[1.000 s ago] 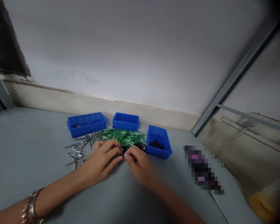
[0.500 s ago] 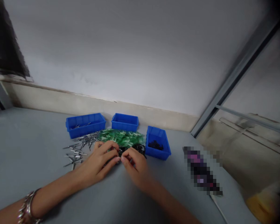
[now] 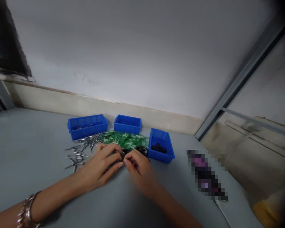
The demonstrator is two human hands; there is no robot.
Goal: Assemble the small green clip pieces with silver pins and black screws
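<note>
My left hand (image 3: 109, 163) and my right hand (image 3: 139, 166) meet fingertip to fingertip over the middle of the table. Both have their fingers curled and pinched; whatever is between them is too small or hidden to make out. Just beyond the fingers lies a heap of small black parts (image 3: 142, 152), partly covered by my hands. Behind that spreads a pile of green parts (image 3: 123, 139) with pale pieces among them. Thin metal pins or rods (image 3: 89, 142) lie scattered to the left of my left hand.
A blue bin (image 3: 87, 126) with a few metal pieces stands at the back left, another blue bin (image 3: 127, 125) at the back middle. At the right, a third blue bin (image 3: 161, 155) holds black parts. A blurred-out object (image 3: 206, 175) with a cable lies near the table's right edge.
My left thumb has shifted slightly right, toward my right fingertips. Otherwise the hands keep almost the same pose, and the view has tilted very slightly.
</note>
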